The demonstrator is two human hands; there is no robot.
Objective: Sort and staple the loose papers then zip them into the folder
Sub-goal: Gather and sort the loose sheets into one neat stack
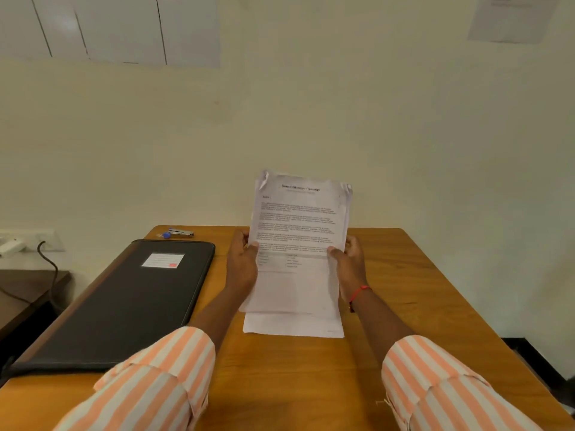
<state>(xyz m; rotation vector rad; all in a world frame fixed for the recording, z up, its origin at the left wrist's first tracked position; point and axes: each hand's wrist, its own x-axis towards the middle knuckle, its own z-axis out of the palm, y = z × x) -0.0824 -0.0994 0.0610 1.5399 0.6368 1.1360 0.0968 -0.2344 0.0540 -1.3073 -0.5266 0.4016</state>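
Observation:
I hold a small stack of printed papers (300,231) upright above the wooden table (404,290). My left hand (244,259) grips its left edge, thumb on the front. My right hand (350,259) grips the right edge the same way. The top corners of the sheets are crumpled. Beneath the held stack another white sheet (294,326) lies flat on the table. A black zip folder (124,303) with a white label lies shut on the table's left side. A silver stapler (180,233) with a blue end sits beyond the folder at the far edge.
A cream wall rises just behind the table. A lower dark side table (28,290) with a black cable stands to the left. The table's right edge drops off near a dark floor strip (529,353).

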